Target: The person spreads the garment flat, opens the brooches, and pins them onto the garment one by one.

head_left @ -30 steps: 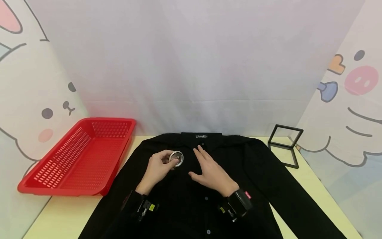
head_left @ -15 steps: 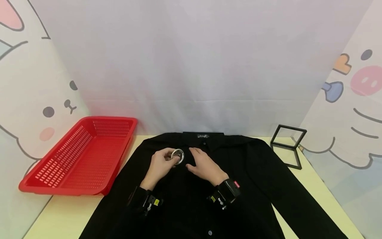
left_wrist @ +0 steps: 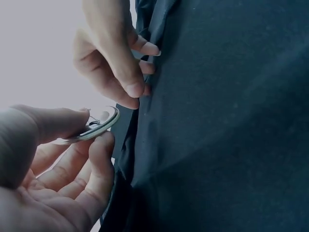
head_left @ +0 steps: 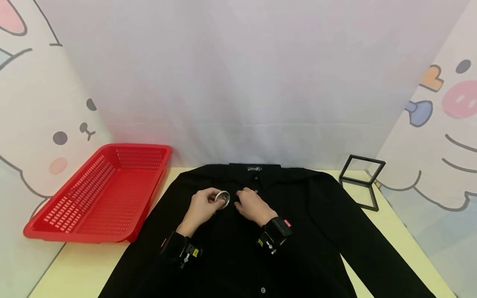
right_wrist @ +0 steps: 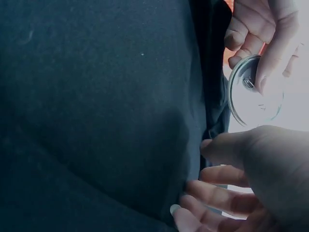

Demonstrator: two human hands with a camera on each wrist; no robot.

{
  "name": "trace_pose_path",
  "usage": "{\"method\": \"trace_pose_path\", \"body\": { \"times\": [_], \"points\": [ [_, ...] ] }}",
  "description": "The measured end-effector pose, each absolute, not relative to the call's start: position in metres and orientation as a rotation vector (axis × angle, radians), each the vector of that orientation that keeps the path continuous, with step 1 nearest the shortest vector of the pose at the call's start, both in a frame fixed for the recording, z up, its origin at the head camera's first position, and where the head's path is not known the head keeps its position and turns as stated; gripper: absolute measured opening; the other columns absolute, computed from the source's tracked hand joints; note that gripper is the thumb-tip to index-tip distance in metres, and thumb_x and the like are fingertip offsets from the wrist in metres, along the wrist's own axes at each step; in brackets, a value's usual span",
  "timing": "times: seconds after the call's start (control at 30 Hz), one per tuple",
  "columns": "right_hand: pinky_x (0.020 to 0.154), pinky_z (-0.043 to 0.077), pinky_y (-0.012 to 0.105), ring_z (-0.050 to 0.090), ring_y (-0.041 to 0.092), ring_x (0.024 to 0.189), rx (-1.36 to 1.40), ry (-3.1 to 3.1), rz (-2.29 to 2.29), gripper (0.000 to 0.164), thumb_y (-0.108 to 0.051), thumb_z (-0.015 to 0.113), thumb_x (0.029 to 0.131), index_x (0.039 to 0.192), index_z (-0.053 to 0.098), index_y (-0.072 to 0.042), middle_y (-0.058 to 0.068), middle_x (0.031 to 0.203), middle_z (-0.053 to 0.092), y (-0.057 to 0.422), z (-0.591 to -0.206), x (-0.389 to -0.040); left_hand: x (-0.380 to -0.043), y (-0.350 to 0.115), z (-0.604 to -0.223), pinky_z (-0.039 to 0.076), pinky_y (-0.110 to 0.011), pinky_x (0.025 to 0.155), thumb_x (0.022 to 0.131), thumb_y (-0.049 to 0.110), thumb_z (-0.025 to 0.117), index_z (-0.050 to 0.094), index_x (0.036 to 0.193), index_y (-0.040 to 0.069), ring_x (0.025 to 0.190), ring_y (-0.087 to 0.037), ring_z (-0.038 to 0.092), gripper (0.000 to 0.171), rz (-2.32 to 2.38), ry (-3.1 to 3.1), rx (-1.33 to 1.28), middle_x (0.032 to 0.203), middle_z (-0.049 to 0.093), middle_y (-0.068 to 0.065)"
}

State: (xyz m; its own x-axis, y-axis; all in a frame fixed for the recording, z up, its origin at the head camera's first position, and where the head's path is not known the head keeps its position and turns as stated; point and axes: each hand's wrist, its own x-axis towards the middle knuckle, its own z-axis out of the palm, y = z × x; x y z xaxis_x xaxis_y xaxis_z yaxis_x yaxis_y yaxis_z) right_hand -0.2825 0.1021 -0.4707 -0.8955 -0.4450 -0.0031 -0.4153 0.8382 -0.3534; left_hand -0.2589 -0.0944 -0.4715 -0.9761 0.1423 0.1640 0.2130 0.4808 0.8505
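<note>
A black long-sleeved button-up shirt [head_left: 320, 211] lies spread flat, collar at the far side. My left hand [head_left: 200, 209] pinches a round pin badge [head_left: 224, 199] between thumb and fingers, just above the shirt's chest. Its silvery back with a wire pin [right_wrist: 249, 83] faces up in the right wrist view. Close to its right, my right hand [head_left: 255, 206] has its fingertips down at the shirt front, fingers bent and spread. A gap shows between its thumb and fingers in the right wrist view; no gripped fold is visible. The badge's front is hidden.
A red plastic basket [head_left: 112, 238] stands to the left on the pale yellow table [head_left: 89, 260]. At the back right is a black folding frame [head_left: 359, 182]. Cloth walls with cartoon prints enclose the back and sides.
My right hand has moved left towards the badge, and its straight fingers have bent down to the shirt. The left hand keeps the badge, shifting only slightly.
</note>
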Motion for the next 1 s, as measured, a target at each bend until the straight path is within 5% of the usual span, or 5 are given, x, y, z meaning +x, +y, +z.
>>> {"method": "trace_pose_path", "body": {
  "times": [0.3, 0.67, 0.9, 1.0],
  "points": [
    [0.073, 0.048, 0.04, 0.057, 0.028, 0.083, -0.661, 3.008, -0.487, 0.01, -0.01, 0.067, 0.1, 0.093, 0.069, -0.003, 0.016, 0.093, 0.062, 0.094, -0.471, -0.285, -0.262, -0.092, -0.479, 0.057, -0.025, 0.062, 0.091, 0.006, 0.078, 0.074, 0.111, 0.009, 0.07, -0.015, 0.068, 0.021, -1.531, -2.667, -0.272, 0.091, 0.075, -0.006],
    [0.066, 0.046, 0.034, 0.055, 0.021, 0.071, -0.55, 3.036, -0.574, 0.024, -0.005, 0.071, 0.097, 0.074, 0.063, -0.009, 0.008, 0.078, 0.057, 0.084, -0.474, -0.291, -0.268, -0.095, -0.476, 0.057, -0.025, 0.062, 0.092, 0.005, 0.076, 0.076, 0.108, 0.007, 0.066, -0.015, 0.068, 0.016, -1.474, -2.708, -0.376, 0.09, 0.073, -0.009],
    [0.05, 0.028, 0.029, 0.043, 0.015, 0.048, -0.461, 3.003, -0.659, 0.051, -0.004, 0.067, 0.099, 0.06, 0.037, -0.017, 0.0, 0.056, 0.033, 0.08, -0.473, -0.296, -0.275, -0.097, -0.473, 0.058, -0.025, 0.06, 0.091, 0.006, 0.077, 0.077, 0.105, 0.009, 0.064, -0.014, 0.067, 0.014, -1.461, -2.741, -0.352, 0.088, 0.073, -0.007],
    [0.05, 0.032, 0.028, 0.045, 0.014, 0.05, -0.441, 2.992, -0.67, 0.045, -0.004, 0.067, 0.099, 0.061, 0.047, -0.017, -0.001, 0.059, 0.042, 0.08, -0.472, -0.296, -0.277, -0.097, -0.473, 0.058, -0.026, 0.06, 0.092, 0.007, 0.077, 0.076, 0.104, 0.009, 0.065, -0.015, 0.068, 0.012, -1.46, -2.752, -0.332, 0.089, 0.072, -0.007]
  ]
}}
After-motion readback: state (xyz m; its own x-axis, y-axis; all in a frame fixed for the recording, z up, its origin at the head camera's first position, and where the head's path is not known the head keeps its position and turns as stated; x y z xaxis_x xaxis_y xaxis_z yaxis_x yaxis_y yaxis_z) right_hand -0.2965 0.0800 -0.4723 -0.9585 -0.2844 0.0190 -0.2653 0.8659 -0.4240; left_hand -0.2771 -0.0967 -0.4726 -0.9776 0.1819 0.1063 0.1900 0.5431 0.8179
